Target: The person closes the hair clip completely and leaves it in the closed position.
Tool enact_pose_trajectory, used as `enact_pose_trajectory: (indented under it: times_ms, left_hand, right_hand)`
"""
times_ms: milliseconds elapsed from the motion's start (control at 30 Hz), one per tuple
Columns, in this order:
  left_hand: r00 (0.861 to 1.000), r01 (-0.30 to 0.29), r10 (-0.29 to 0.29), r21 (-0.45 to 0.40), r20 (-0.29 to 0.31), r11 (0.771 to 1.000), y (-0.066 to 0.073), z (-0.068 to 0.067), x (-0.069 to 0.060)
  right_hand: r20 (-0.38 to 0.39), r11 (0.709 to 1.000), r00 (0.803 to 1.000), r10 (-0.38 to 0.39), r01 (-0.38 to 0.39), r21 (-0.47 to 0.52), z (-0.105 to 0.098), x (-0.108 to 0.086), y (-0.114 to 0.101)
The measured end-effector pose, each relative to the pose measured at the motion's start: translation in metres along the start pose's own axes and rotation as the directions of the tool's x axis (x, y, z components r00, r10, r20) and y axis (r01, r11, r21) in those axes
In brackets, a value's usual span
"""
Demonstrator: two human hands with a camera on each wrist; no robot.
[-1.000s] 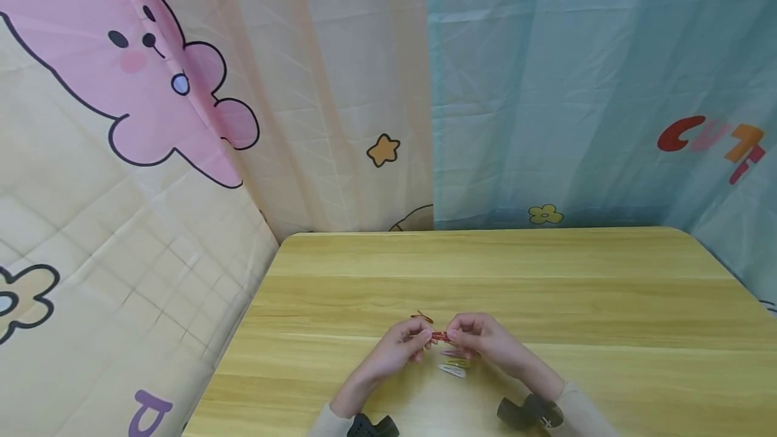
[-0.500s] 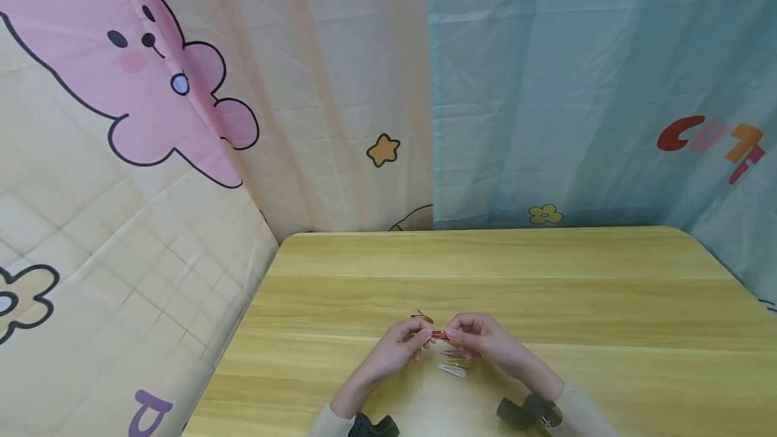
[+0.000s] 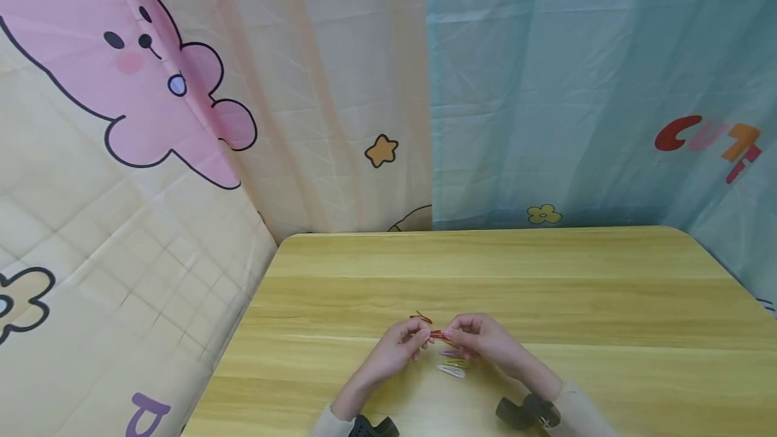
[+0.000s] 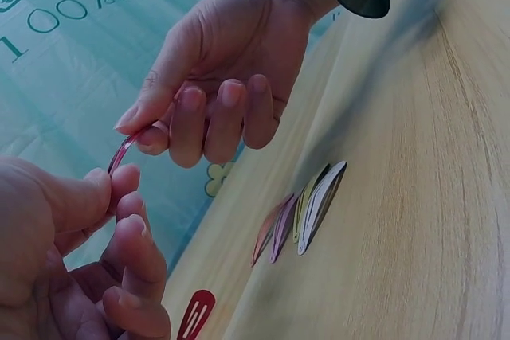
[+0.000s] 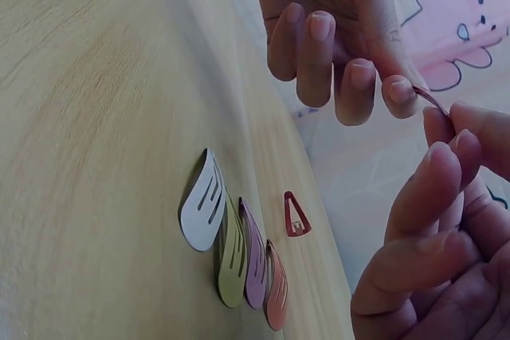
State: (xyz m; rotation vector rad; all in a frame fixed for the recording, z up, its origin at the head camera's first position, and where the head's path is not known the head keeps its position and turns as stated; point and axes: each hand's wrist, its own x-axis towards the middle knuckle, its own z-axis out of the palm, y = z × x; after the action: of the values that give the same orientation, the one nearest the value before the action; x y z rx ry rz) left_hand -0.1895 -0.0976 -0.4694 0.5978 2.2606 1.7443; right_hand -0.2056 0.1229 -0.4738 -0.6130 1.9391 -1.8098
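A red snap hair clip (image 3: 437, 334) is stretched between my two hands, above the table. My left hand (image 3: 394, 351) pinches one end between thumb and index finger. At the other end, the thumb and index finger of my right hand (image 3: 488, 344) pinch it too. Both wrist views show the clip edge-on and slightly bowed. Below lie a white clip (image 5: 204, 205), a yellow-green clip (image 5: 231, 260), a purple clip (image 5: 253, 256) and an orange clip (image 5: 276, 288), side by side in a slanted row. Another red clip (image 5: 296, 216) lies apart, beyond the hands.
The wood-grain table (image 3: 577, 295) extends to both sides and behind the hands. Printed curtains (image 3: 340, 73) hang along its far and left sides. A dark camera mount (image 3: 528, 412) sits on the right wrist, another mount (image 3: 373, 426) on the left.
The head view has shifted very slightly. Both hands keep their pinch on the red hair clip, and the clips on the table have not moved.
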Motion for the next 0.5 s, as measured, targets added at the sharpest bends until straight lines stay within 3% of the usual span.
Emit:
enact_pose_trajectory:
  times_ms: [300,500]
  left_hand:
    - [0.999,0.023,-0.022,0.018,-0.049,1.000,0.0038,0.0026,-0.0015]
    - [0.998,0.032,-0.031,0.013,-0.051,0.999,-0.0041,0.0020,-0.0001]
  right_hand:
    - [-0.013,0.999,0.999,0.034,-0.035,-0.041,0.0002,0.0017,-0.0006]
    - [-0.101,0.997,0.994,0.050,-0.056,-0.055,0.0016,0.0013,-0.0008]
